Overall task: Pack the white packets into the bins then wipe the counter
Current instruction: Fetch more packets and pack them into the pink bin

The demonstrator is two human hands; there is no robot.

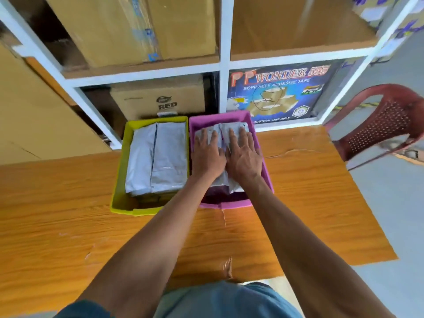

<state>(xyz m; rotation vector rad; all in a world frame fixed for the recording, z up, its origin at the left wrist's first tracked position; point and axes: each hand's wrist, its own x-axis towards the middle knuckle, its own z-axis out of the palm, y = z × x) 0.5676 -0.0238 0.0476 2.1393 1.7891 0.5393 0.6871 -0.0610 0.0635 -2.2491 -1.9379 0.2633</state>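
Wood-grain laminate counter (298,203) is carrying two bins against shelving. Left hand (207,154) and right hand (244,157) are pressing flat, fingers spread, on white plastic packets (226,128) in the pink plastic bin (263,166) — yellow plastic bin (119,180) looks full. Packing seems nearly done; next likely calls for a cloth — none visible.

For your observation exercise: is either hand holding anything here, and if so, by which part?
Nothing is held. The left hand and right hand lie flat, fingers straight, pressing on top of the white packets in the pink bin.
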